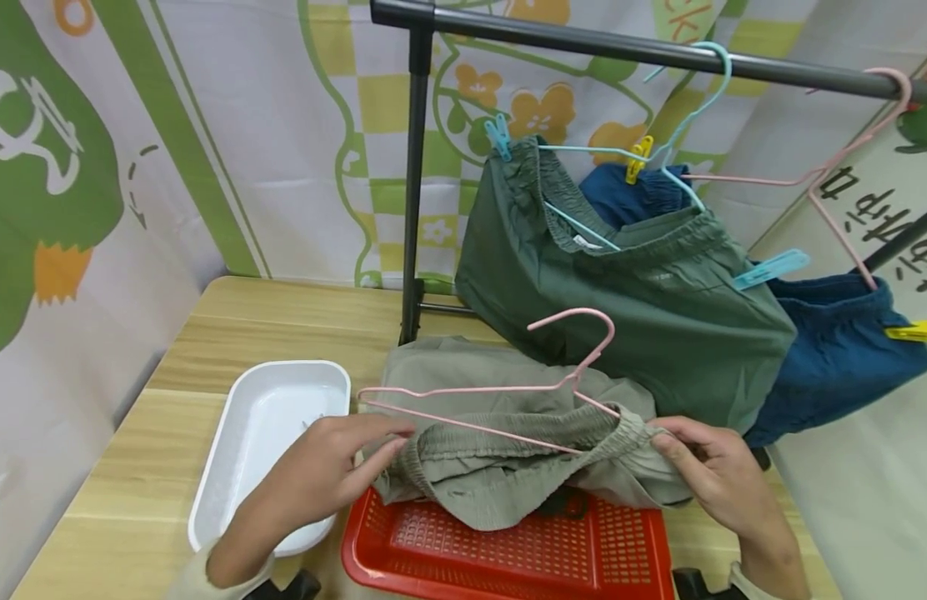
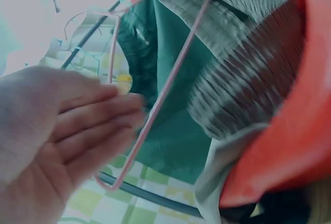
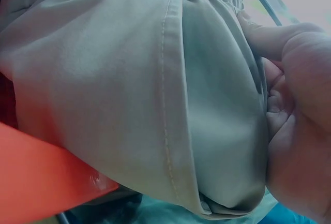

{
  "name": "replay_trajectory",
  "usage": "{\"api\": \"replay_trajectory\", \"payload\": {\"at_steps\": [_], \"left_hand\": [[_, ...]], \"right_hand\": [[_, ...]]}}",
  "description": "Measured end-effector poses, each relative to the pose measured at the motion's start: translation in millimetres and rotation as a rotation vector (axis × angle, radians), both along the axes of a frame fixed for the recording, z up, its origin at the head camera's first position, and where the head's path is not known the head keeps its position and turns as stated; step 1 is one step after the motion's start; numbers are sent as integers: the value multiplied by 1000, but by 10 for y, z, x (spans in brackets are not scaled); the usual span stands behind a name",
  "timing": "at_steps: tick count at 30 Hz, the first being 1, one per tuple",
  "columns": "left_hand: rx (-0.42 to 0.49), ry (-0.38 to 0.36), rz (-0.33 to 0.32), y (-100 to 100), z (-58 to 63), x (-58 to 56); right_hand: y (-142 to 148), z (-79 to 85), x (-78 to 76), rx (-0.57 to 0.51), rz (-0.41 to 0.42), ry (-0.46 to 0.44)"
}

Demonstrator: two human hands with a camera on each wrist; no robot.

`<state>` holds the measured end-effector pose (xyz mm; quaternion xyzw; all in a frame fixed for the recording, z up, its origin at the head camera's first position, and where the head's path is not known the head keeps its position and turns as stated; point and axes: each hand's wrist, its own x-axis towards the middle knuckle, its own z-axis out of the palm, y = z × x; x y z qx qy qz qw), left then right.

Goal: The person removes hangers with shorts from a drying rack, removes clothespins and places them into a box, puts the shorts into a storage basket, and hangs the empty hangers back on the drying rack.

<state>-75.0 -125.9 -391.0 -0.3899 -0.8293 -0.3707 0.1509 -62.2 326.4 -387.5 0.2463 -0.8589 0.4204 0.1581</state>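
Observation:
Grey-khaki shorts (image 1: 501, 492) with a gathered elastic waistband lie partly over the red basket. My right hand (image 1: 722, 475) pinches their waistband at the right side; the right wrist view shows the thumb on the cloth (image 3: 114, 79). A pink hanger (image 1: 463, 389) has its right end inside the waist opening, while its left end sticks out above the cloth. By that left end is my left hand (image 1: 328, 467), its fingers extended. In the left wrist view, the fingers (image 2: 98, 125) appear straight beside the hanger's pink wire (image 2: 165, 89) and grip nothing.
A red basket (image 1: 508, 575) stands at the front, with a white tray (image 1: 264, 408) to its left. Behind, a black rack (image 1: 414, 167) bears green shorts (image 1: 621, 308) on a blue hanger and blue shorts (image 1: 846, 358) on a pink one, with clothespins attached.

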Motion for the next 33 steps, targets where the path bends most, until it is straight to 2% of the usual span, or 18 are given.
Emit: {"api": "replay_trajectory", "payload": {"at_steps": [4,7,9,13,18,22,26,33], "left_hand": [[190,99,46,26,56,-26],[247,124,95,44,77,-70],[239,133,129,38,74,-102],[149,107,159,14,41,-174],[44,58,123,-4,-17,-230],[-4,43,88,2,-40,-253],[3,32,88,12,-47,-259],[68,-38,170,32,-27,-274]], "right_hand": [[-42,39,2,32,-26,-14],[-52,66,8,54,-45,-24],[-61,76,9,60,-52,-27],[-68,86,6,58,-49,-30],[-78,86,-3,44,-24,-46],[-80,80,-4,37,-10,-50],[-76,55,-14,28,9,-31],[-84,36,-44,31,54,6]]}}
